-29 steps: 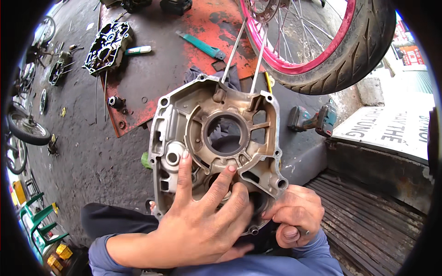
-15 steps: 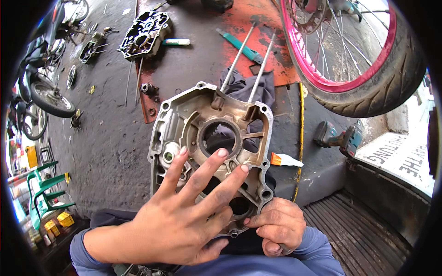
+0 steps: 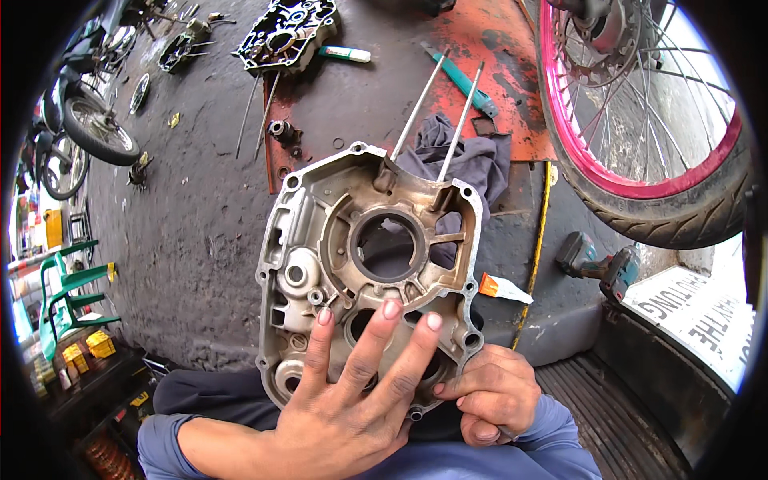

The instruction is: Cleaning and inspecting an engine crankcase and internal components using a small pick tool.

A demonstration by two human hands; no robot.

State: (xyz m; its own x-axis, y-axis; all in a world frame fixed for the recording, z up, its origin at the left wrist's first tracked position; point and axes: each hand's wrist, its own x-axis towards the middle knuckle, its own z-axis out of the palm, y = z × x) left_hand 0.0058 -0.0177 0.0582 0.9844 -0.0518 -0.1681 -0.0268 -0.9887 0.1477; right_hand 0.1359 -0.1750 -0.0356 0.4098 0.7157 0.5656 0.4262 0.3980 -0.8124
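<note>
A metal engine crankcase half [image 3: 448, 292] fills the middle, its hollow side facing me and two long studs [image 3: 420, 104] rising from its top. My left hand [image 3: 352, 396] lies over its lower part with fingers spread, the fingertips below the large round bearing bore. It covers some of the lower holes. At the lower right edge of the casing, my right hand [image 3: 496, 396] is closed, index finger and thumb side against the rim. Its curled fingers hide whatever else may be in the palm.
Beyond lie a second crankcase half [image 3: 284, 40], a white marker [image 3: 346, 54], a green cutter knife [image 3: 464, 84] and a dark rag [image 3: 468, 156]. To the right are an orange-and-white tube [image 3: 506, 290], a cordless drill [image 3: 600, 264] and a pink-rimmed wheel [image 3: 640, 188]. Motorbikes [image 3: 100, 124] stand far left.
My left hand has slid down the casing toward me, uncovering the area beside the large bore. The view has shifted, so the background sits farther right. My right hand keeps its grip.
</note>
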